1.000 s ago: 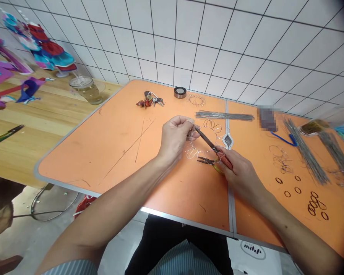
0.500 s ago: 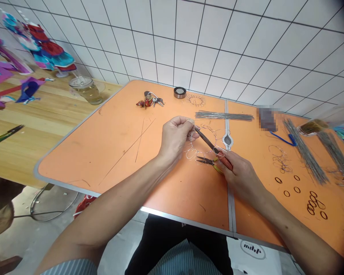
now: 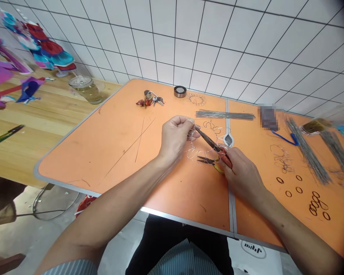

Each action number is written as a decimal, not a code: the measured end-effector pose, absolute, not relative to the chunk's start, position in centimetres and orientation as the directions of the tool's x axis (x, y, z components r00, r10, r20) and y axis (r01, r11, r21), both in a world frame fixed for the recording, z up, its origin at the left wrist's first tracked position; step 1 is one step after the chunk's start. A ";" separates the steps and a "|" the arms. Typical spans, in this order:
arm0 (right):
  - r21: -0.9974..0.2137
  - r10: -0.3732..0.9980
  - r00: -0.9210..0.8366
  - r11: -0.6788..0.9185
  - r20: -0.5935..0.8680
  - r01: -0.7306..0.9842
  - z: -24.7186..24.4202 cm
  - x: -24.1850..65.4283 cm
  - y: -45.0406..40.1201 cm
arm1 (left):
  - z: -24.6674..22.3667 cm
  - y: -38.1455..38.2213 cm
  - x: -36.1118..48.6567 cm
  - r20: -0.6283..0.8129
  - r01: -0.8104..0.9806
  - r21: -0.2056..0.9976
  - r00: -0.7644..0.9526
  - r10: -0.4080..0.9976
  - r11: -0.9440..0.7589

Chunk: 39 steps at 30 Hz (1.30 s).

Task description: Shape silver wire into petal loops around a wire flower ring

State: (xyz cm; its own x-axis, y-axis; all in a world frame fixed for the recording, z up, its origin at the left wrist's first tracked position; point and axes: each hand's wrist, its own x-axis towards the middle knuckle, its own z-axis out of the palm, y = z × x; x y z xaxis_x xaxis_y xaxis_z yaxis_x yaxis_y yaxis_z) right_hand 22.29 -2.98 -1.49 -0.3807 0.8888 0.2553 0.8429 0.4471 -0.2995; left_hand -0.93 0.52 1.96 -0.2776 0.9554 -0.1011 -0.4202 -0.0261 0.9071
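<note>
My left hand [image 3: 176, 137] pinches the left side of a thin wire ring [image 3: 197, 152] edged with looped petals. My right hand [image 3: 242, 168] is wrapped round the red handles of long-nosed pliers [image 3: 209, 140]. The tips of these pliers meet the wire at my left fingertips; exactly what they bite on is too small to tell. Just below the ring, a pair of scissors or cutters [image 3: 208, 160] with dark blades and yellow handles lies on the orange table [image 3: 117, 152], partly behind my right hand.
Bundles of straight wire [image 3: 225, 115] lie behind the ring and at the right. Several small dark rings [image 3: 299, 190] are at the right. Keys [image 3: 151, 100], a tape roll [image 3: 180, 91] and another wire ring [image 3: 197, 99] sit near the tiled wall. A lidded glass [image 3: 87, 89] stands left.
The wire ring has turned slightly, its upper loops now spread more to the right. The pliers have shifted only a little, and my left hand stays almost still.
</note>
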 end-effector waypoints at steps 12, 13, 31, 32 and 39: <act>-0.330 0.884 -0.387 0.459 0.263 0.825 -1.2 22.3 -3.3 | 2.0 0.4 -0.8 -0.089 -0.414 0.910 -0.285 0.954 -0.039; -0.337 0.884 -0.384 0.458 0.265 0.823 -1.2 22.3 -3.4 | 2.0 0.4 -0.7 -0.088 -0.415 0.909 -0.285 0.955 -0.040; -0.191 0.874 -0.378 0.445 0.305 0.875 -1.7 22.6 -2.8 | 2.0 0.4 -0.8 -0.100 -0.381 0.924 -0.296 0.950 -0.021; -0.193 0.869 -0.386 0.455 0.310 0.869 -1.7 22.6 -2.7 | 1.9 0.4 -0.8 -0.091 -0.372 0.928 -0.300 0.950 -0.029; -0.252 0.858 -0.413 0.491 0.305 0.834 -1.9 22.7 -2.3 | 1.7 0.5 -0.9 -0.088 -0.386 0.922 -0.290 0.953 -0.032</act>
